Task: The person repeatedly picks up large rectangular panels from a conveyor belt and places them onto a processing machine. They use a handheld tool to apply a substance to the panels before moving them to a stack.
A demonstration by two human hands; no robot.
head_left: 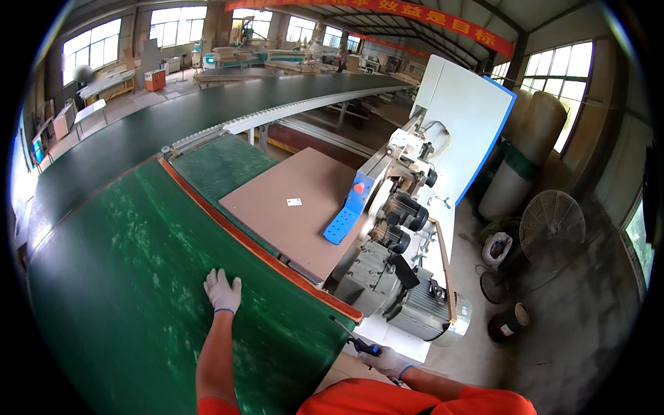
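Note:
My left hand, in a white glove, rests flat with fingers apart on the green conveyor belt, near its orange edge strip. My right hand, also gloved, is down at the belt's near corner and grips a dark tool with a blue handle, a thin shaft pointing up-left. A brown board with a small white label lies on the machine bed just past the orange strip, one edge against the blue perforated guard of the white and blue machine.
Grey motors and black rollers sit at the machine's near end. On the dusty floor to the right stand a round fan, a white sack, a dark can and a tall dust-collector bag. Long dark belts curve away behind.

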